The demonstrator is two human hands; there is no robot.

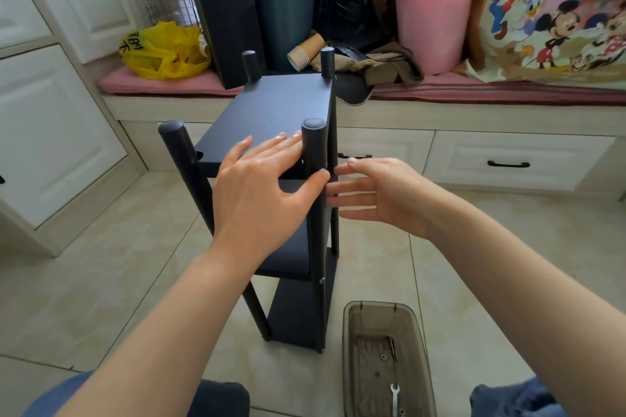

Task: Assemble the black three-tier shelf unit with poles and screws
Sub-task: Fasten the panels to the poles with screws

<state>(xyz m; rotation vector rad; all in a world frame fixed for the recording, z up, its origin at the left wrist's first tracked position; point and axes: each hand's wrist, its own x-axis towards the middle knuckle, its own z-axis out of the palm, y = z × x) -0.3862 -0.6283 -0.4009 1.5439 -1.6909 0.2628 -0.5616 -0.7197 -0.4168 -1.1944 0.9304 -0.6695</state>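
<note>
A black three-tier shelf unit with round poles (pixel 271 105) is seen standing upright on the beige tiled floor (pixel 101 264), in the middle of the view, with four pole ends rising above its top panel. The left hand (pixel 261 186) is laid flat on the near edge of that top panel, its fingers straight and slightly spread. Its thumb is stretched out against the near right pole (pixel 315 145). The right hand (pixel 379 193) is held open just to the right of the same pole, with the palm turned left and the fingers straight and spread. Whether its fingertips touch the unit cannot be told. The near left pole (pixel 179 152) is left untouched, well apart from both hands.

A translucent brown plastic tray (pixel 349 366) is set on the floor near the right side of the unit's base, and a small silver wrench (pixel 394 396) and a few small screws are lying in it. On the far side, a yellow plastic bag (pixel 162 51) and a pink plastic bucket (pixel 437 27) are placed on a pink cushion (pixel 152 85).
</note>
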